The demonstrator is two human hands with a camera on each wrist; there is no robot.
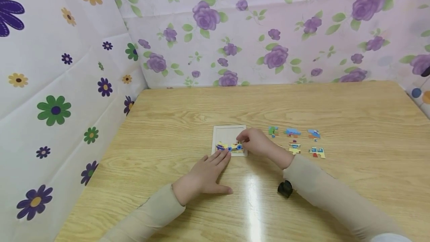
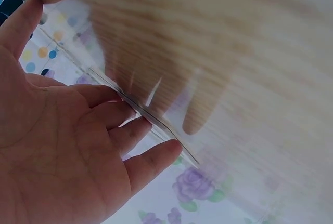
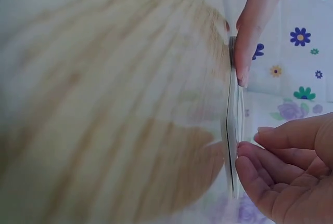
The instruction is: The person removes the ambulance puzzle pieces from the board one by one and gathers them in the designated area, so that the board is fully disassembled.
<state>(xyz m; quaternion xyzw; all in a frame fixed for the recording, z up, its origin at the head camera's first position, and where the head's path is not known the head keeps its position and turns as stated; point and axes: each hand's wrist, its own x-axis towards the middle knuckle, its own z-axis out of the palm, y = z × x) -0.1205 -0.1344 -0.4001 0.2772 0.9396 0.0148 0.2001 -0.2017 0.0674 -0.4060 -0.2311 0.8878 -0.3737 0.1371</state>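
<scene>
A shallow, light-coloured puzzle tray lies on the table, its lower part filled with colourful pieces that show a yellow vehicle with blue wheels. My left hand rests its extended fingertips on the tray's lower edge, thumb spread to the side. In the left wrist view, that palm shows with the fingers reaching the tray's edge. Over the tray's right side, my right hand touches down with bent fingers. The right wrist view shows a gap between its thumb and fingers; no piece is visible there.
Loose puzzle pieces lie right of the tray: a green one, blue ones, and yellow ones. Another is partly hidden by the right hand. A black device sits under the right wrist. Flowered cloths border the table.
</scene>
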